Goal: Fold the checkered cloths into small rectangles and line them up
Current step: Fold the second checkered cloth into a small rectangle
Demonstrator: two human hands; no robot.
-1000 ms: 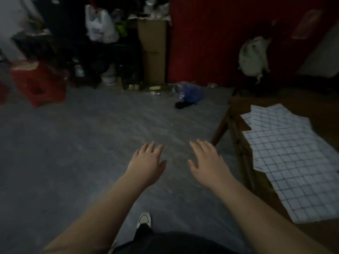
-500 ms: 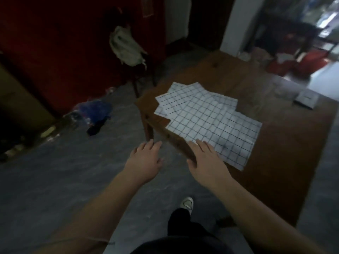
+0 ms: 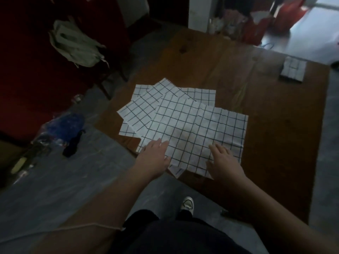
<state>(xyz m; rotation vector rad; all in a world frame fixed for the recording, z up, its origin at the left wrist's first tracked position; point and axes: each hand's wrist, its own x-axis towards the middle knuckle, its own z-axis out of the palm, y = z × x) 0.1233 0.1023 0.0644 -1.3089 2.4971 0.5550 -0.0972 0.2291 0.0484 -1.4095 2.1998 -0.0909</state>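
Several white cloths with a dark grid lie spread flat and overlapping on a brown wooden table (image 3: 275,143). The top cloth (image 3: 194,129) is the largest in view and covers parts of the others (image 3: 141,109). My left hand (image 3: 155,158) lies with straight fingers on the top cloth's near left corner. My right hand (image 3: 222,162) lies flat with fingers spread on its near right edge. A small folded checkered cloth (image 3: 293,69) sits at the table's far right corner.
The table's near corner points toward me, with grey floor on the left. A blue bag (image 3: 62,125) and a dark object (image 3: 72,145) lie on the floor. A pale bag (image 3: 75,45) hangs on a chair by a red wall. My shoe (image 3: 187,203) shows below.
The view has swung from the floor to the table. Both hands have moved forward from the air onto the near edge of the top cloth.
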